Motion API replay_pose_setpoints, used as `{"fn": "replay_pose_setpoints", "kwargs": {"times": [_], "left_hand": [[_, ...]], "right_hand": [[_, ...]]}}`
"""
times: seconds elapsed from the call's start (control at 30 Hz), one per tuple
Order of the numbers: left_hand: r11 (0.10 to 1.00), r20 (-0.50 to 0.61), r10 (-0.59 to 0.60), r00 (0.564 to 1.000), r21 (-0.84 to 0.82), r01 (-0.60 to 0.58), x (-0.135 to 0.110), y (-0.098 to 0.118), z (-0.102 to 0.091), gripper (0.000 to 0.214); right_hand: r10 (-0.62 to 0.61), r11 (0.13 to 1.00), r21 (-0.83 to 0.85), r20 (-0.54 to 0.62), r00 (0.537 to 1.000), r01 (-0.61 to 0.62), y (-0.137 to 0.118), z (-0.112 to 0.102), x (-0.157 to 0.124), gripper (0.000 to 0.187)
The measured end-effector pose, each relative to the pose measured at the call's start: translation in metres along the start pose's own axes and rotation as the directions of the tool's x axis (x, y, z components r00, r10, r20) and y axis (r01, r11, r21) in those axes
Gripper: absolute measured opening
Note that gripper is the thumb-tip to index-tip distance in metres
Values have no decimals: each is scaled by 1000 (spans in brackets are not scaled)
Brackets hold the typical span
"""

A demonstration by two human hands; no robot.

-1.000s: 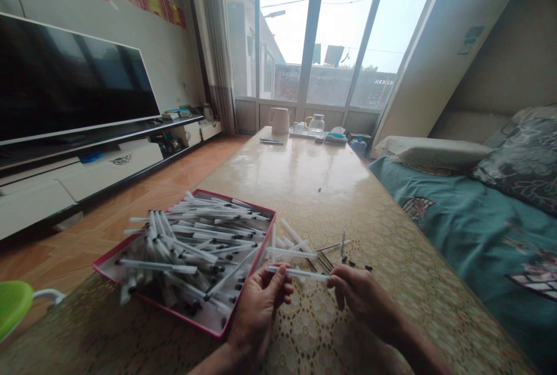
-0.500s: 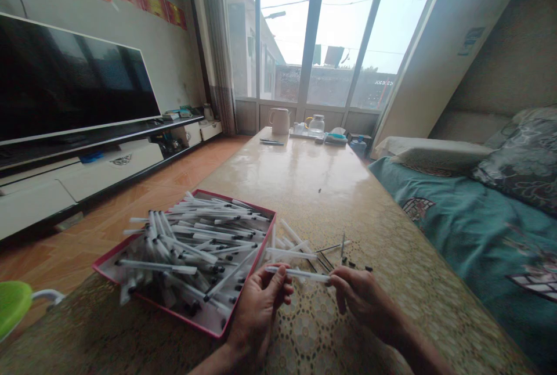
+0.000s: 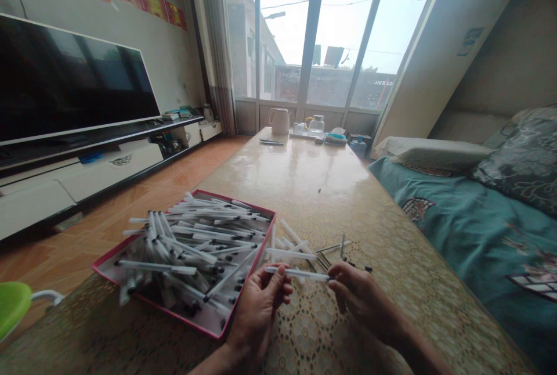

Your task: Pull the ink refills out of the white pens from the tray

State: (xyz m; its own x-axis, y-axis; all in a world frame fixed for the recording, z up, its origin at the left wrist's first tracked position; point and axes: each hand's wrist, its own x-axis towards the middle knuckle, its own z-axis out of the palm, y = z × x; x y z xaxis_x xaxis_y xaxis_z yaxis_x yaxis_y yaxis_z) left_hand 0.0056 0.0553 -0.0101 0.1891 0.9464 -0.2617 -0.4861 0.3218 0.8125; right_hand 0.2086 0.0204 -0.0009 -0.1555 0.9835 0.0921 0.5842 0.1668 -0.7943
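A whitish, see-through pen (image 3: 307,274) lies level between my two hands, just above the table. My left hand (image 3: 261,299) pinches its left end between thumb and fingers. At the other end, my right hand (image 3: 359,299) has its fingertips closed on the dark tip. Left of my hands, a shallow pink-rimmed box (image 3: 185,321) is heaped with similar pens (image 3: 209,230) with black ends. Loose clear pen barrels (image 3: 289,253), thin dark refills (image 3: 322,260) and small black plugs (image 3: 369,269) lie on the table just beyond my hands.
The long patterned table (image 3: 343,189) carries a kettle (image 3: 279,121), a glass jug (image 3: 317,125) and a pack of wipes (image 3: 335,139) at its far end. A teal-covered bed or sofa (image 3: 456,218) runs along the right. A green stool (image 3: 15,305) stands at lower left.
My right hand's fingers have shifted very slightly at the pen's dark end. My left hand and the pen stay in place.
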Motion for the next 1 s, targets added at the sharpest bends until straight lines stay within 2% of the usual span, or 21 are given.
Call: {"fn": "replay_pose_setpoints", "kwargs": {"times": [0.07, 0.2, 0.37, 0.53, 0.67, 0.8, 1.0], "left_hand": [[1000, 2, 5, 1000, 1, -5, 0, 0, 0, 28], [1000, -7, -1, 1000, 2, 1, 0, 1, 1, 29], [1000, -1, 6, 1000, -12, -6, 2, -3, -1, 30], [1000, 1, 11, 1000, -15, -11, 3, -5, -2, 28], [1000, -10, 6, 1000, -23, -6, 1, -2, -1, 30], [999, -34, 2, 999, -38, -3, -1, -1, 1, 31], [999, -30, -15, 999, -53, 13, -3, 1, 2, 31]], "right_hand": [[2, 1000, -1, 14, 1000, -2, 0, 0, 0, 27], [7, 1000, -23, 10, 1000, -7, 0, 0, 1, 39], [16, 1000, -23, 13, 1000, -16, -3, 0, 0, 25], [-13, 1000, -23, -12, 1000, 13, -2, 1, 2, 38], [89, 982, 163, 29, 996, -93, -3, -4, 2, 32], [201, 895, 395, 53, 978, -205, -5, -11, 1, 28], [191, 841, 498, 90, 977, -210, -9, -1, 4, 30]]}}
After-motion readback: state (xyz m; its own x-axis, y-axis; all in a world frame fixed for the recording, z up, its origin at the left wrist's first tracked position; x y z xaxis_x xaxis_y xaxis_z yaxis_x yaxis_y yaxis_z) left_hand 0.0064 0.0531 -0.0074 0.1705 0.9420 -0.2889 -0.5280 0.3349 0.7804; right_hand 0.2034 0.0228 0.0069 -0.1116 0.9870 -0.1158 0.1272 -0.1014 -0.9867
